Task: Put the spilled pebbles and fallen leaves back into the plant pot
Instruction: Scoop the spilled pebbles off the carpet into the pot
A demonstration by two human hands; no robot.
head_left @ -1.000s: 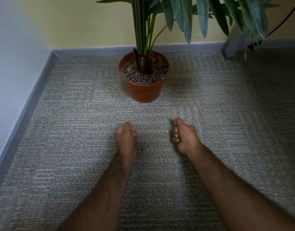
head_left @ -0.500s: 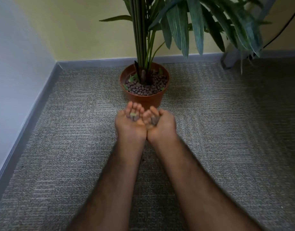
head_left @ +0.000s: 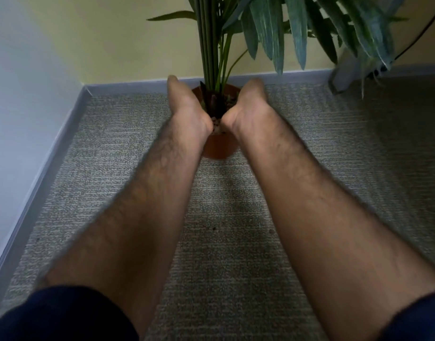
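The terracotta plant pot stands on the carpet near the back wall, mostly covered by my hands. My left hand and right hand are side by side over its rim, tipped forward with their heels towards me. The fingers point away and are largely hidden. A few brown pebbles show in the gap between my wrists. Green stems rise between the two hands. I see no fallen leaf on the floor.
Grey carpet covers the floor, with a tiny dark speck between my forearms. A white wall and grey skirting run along the left. Long leaves hang above right. A grey leg and black cable are at the back right.
My hands scooped at the carpet, came together cupped with pebbles and a leaf bit, then rose forward over the pot and tipped. The view moved closer to the pot.
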